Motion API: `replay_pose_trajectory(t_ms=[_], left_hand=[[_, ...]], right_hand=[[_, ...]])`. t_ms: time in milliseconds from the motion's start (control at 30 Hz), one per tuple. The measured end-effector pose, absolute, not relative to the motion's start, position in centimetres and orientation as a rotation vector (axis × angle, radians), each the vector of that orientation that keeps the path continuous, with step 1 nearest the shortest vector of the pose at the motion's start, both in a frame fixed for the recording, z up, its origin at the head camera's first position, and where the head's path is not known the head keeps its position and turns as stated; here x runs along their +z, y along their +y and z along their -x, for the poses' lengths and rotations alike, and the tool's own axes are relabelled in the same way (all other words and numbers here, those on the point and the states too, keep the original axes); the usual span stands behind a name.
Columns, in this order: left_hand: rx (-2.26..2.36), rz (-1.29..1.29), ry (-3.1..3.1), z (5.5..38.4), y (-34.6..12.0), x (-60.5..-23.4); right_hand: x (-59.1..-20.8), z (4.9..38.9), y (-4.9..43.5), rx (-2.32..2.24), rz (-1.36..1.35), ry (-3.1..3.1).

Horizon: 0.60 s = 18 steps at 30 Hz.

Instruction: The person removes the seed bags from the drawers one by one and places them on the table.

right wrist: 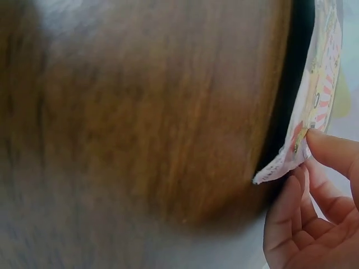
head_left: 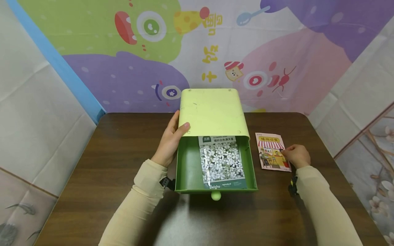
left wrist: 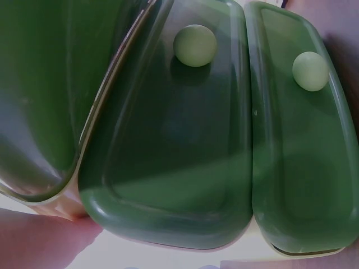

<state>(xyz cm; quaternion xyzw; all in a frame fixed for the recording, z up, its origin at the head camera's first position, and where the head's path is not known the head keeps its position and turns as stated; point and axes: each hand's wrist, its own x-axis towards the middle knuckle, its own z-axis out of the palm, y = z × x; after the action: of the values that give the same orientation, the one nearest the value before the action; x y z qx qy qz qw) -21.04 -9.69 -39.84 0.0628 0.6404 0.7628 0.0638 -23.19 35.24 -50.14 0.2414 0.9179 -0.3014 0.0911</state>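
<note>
A pale yellow-green drawer cabinet (head_left: 212, 111) stands on the table with its green top drawer (head_left: 187, 164) pulled out. A seed packet with white flowers (head_left: 223, 162) lies inside that drawer. My left hand (head_left: 167, 145) rests against the cabinet's left side, thumb over the top's front edge and fingers extended along the side. To the right of the cabinet, my right hand (head_left: 298, 155) pinches the edge of a pink illustrated packet (head_left: 271, 150) between thumb and fingers. In the right wrist view, the packet (right wrist: 322, 95) appears edge-on beside the right hand (right wrist: 314, 213).
Below the pulled-out drawer, the left wrist view shows two closed drawer fronts, a wider one (left wrist: 174, 140) and a narrower one (left wrist: 303, 162), each with a round knob. The dark wooden table (head_left: 123, 136) meets a cartoon-printed cloth (head_left: 138, 78) at its back edge.
</note>
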Motion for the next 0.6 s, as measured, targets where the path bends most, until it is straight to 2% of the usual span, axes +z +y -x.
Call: replay_pose_trajectory(t_ms=[433, 600], left_hand=[[2.312, -0.166, 1.913, 21.1, -9.6, -39.8], [2.317, -0.168, 1.905, 21.1, -9.7, -39.8]], right_hand=[[-49.0, 23.7, 34.6, -0.979, -0.698, 2.804], [-46.4, 23.5, 33.0, -1.084, -0.511, 2.936]])
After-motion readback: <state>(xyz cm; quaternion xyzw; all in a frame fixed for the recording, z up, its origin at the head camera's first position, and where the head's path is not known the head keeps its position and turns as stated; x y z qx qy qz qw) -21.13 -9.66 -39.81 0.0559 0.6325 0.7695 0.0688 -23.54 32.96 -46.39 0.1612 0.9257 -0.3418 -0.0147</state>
